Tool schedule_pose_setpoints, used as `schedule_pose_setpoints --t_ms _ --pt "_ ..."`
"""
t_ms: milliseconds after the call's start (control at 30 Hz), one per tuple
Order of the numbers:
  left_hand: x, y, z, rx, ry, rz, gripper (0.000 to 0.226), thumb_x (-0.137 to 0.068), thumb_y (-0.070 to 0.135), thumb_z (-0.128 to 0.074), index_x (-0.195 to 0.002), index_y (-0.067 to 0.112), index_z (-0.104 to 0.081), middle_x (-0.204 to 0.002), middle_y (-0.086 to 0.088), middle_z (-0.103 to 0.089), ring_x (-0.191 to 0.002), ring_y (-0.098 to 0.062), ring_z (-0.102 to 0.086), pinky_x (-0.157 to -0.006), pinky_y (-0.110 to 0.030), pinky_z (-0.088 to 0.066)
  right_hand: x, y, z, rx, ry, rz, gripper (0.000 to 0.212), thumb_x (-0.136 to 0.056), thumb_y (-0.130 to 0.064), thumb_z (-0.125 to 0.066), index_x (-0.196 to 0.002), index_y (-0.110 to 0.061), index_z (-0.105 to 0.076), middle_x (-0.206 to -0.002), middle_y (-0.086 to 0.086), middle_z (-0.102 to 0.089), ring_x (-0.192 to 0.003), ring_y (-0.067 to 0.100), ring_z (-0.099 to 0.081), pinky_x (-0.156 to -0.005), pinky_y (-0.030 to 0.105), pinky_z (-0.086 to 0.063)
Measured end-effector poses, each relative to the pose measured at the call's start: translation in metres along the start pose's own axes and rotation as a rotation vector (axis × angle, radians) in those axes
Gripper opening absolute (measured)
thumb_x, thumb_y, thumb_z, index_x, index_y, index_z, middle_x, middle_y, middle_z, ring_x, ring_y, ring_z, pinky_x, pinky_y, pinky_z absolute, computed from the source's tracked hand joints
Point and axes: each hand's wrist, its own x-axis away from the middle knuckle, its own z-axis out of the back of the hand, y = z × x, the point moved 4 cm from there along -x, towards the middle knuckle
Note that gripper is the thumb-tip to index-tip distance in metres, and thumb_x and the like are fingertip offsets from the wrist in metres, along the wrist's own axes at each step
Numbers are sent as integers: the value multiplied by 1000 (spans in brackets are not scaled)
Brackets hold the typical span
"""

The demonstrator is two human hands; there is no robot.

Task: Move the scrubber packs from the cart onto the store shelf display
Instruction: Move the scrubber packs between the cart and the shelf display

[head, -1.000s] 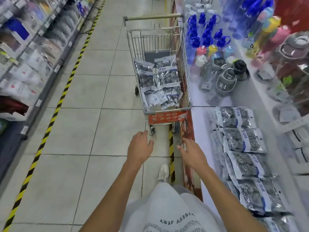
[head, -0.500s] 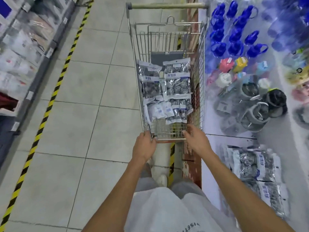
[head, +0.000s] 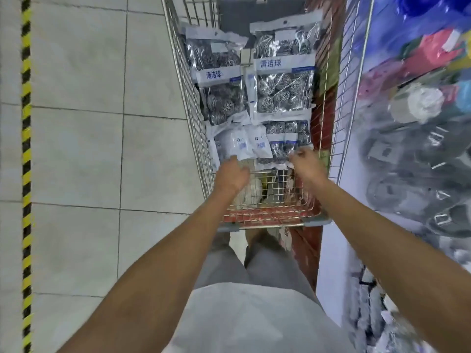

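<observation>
Cart: I see a wire cart (head: 193, 115) right in front of me, parked on the gray floor tiles (head: 89, 149) beside the store shelf (head: 339, 263).
Scrubber packs: they lie inside the cart. A big pack (head: 284, 70) with shiny metal balls is at the far right. Another big pack (head: 219, 80) lies just to its left. Both have blue writing on a white band.
Near packs: some smaller packs (head: 244, 145) with their white backs up lie close to my hands, and a few small shiny ones (head: 286, 138) sit beside them on the right.
Left hand: my left hand (head: 230, 174) reaches into the near end of the cart. Its fingers point at the white packs and seem to touch the edge of one. It is blurry, so I cannot tell if it is gripping or just touching.
Right hand: my right hand (head: 305, 165) reaches in too, and its fingertips (head: 297, 155) curl down on the lower edge of the small shiny packs (it looks like a pinch, but the blur makes me unsure).
Shelf: on my right, the shelf holds blurry dark things and some bright ones (head: 433, 54). Low down at the right there are gray shapes (head: 369, 317) too smeared for me to name.
Floor stripe: a yellow and black stripe (head: 26, 174) runs along the floor on the far left.
</observation>
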Motion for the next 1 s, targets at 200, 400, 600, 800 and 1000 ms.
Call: schedule_pose_setpoints --t_ms 200,400,600,800,1000 --pt "-118 -10 -31 28 9 159 56 -102 37 -54 -144 2 -43 -146 -23 -49 -128 -40 -55 -106 -50 -50 -95 15 -27 -38 -63 -118 59 -103 -29 -59 -155 -15 -36 -134 8 -59 -111 26 -64 -94 43 -54" --pt "-176 -24 -49 103 99 285 79 -101 40 -60 -157 0 -21 -155 -25 -34 -140 -41 -43 -111 -46 -43 -148 31 -54 -68 -67 -147 52 -99 -23 -67 -143 -6 -46 -125 11 -64 -102 22 -65 -86 35 -53" --pt "-191 -26 -64 80 222 335 96 -94 52 -65 -160 8 -12 -159 -24 -22 -147 -38 -28 -114 -52 -36 -161 40 -61 -36 125 -119 45 -92 -27 -76 -128 -15 -52 -113 -1 -67 -98 17 -65 -75 23 -52" --pt "-197 -31 -70 -4 289 332 97 -93 53 -67 -160 8 -12 -157 -22 -28 -143 -38 -37 -110 -49 -41 -159 42 -71 42 193 -43 57 -88 -29 -79 -135 -17 -49 -133 3 -60 -113 23 -62 -98 41 -54" --pt "-205 -28 -62 -8 257 360 95 -84 41 -77 -153 4 -23 -152 -23 -35 -138 -39 -43 -106 -45 -44 -164 38 -79 -149 155 -52 44 -87 -26 -80 -125 -16 -58 -114 -2 -70 -103 19 -67 -90 35 -55"
